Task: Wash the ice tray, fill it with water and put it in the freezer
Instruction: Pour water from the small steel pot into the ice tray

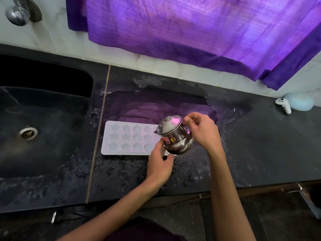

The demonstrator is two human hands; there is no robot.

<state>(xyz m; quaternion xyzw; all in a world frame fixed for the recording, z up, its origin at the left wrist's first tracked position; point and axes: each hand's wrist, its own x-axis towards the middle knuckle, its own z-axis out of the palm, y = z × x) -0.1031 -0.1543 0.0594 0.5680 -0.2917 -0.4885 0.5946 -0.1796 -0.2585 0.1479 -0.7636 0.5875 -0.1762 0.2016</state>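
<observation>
A white ice tray (128,138) with star-shaped cells lies flat on the wet black counter (243,153), just right of the sink. Above its right end hangs a small lidded steel jug (175,136), tilted to the left with its spout over the tray. My right hand (202,130) grips the jug's handle on its right side. My left hand (160,164) holds the jug from below and in front, thumb and fingers curled round its lower body. The tray's right end is hidden behind the jug and my left hand.
A black sink (43,119) with a metal drain (28,133) fills the left. A steel tap (19,13) is on the tiled wall at top left. A purple curtain (191,28) hangs behind. A white controller (283,105) and a pale blue object (301,101) lie far right.
</observation>
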